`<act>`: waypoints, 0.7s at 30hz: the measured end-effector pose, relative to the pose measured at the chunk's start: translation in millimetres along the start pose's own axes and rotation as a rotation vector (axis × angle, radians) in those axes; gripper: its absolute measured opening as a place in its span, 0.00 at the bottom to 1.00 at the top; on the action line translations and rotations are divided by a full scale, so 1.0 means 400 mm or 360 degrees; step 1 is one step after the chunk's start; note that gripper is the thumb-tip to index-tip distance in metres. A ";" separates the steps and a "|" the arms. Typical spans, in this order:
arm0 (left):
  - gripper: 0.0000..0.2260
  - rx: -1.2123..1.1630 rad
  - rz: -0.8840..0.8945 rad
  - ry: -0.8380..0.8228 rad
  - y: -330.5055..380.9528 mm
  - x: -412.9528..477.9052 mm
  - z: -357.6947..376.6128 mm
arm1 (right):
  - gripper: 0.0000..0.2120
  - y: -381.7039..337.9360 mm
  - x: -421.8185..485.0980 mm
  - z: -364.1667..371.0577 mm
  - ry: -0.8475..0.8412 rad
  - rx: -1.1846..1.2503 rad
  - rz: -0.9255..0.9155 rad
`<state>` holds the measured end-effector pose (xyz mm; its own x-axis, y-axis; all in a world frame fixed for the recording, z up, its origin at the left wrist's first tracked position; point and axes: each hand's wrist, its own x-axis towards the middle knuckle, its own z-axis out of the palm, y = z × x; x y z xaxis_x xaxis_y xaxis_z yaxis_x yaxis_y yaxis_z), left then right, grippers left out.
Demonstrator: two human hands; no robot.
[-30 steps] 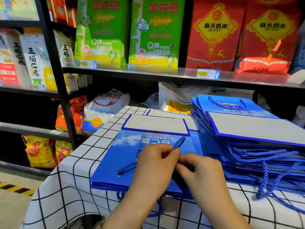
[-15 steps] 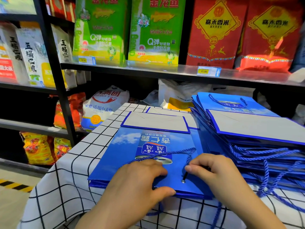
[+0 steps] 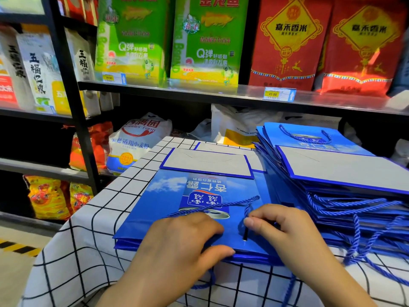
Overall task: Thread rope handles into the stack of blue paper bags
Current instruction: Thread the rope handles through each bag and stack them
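Observation:
A flat blue paper bag (image 3: 168, 196) lies on top of a short pile in front of me on the checked tablecloth. A blue rope handle (image 3: 221, 204) runs across its printed face. My right hand (image 3: 285, 229) pinches the rope near its dark tipped end (image 3: 245, 235), which points at the bag's near edge. My left hand (image 3: 179, 244) presses on the bag, thumb hooked over its near edge. To the right stands a taller stack of blue bags (image 3: 332, 173) with rope handles hanging out.
The table (image 3: 88, 251) has a white cloth with black grid lines; its left edge drops to the floor. Shop shelves (image 3: 199, 89) with green and red rice bags stand behind. Flour sacks (image 3: 137, 142) sit on a lower shelf at left.
One second ago both hands held the rope together at the bag's middle. Since then the rope has been drawn across the bag, my left hand has settled flat and my right holds the tip.

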<state>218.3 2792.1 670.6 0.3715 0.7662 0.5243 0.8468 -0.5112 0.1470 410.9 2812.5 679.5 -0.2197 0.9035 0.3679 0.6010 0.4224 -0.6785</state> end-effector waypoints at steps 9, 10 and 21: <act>0.14 -0.0064 0.0118 0.0236 0.003 -0.007 0.031 | 0.11 0.001 -0.008 0.007 -0.0042 0.0159 0.0080; 0.13 -0.0067 0.0120 0.0256 0.002 -0.008 0.033 | 0.14 -0.001 -0.010 0.009 -0.0054 0.0172 0.0047; 0.10 -0.0064 0.0054 0.0640 0.007 0.004 0.035 | 0.16 -0.003 -0.018 -0.008 -0.0275 -0.0107 -0.0317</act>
<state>226.7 2797.2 660.0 0.2137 0.5390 0.8148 0.8180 -0.5547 0.1524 414.2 2805.4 679.7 -0.4630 0.8045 0.3719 0.5812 0.5924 -0.5579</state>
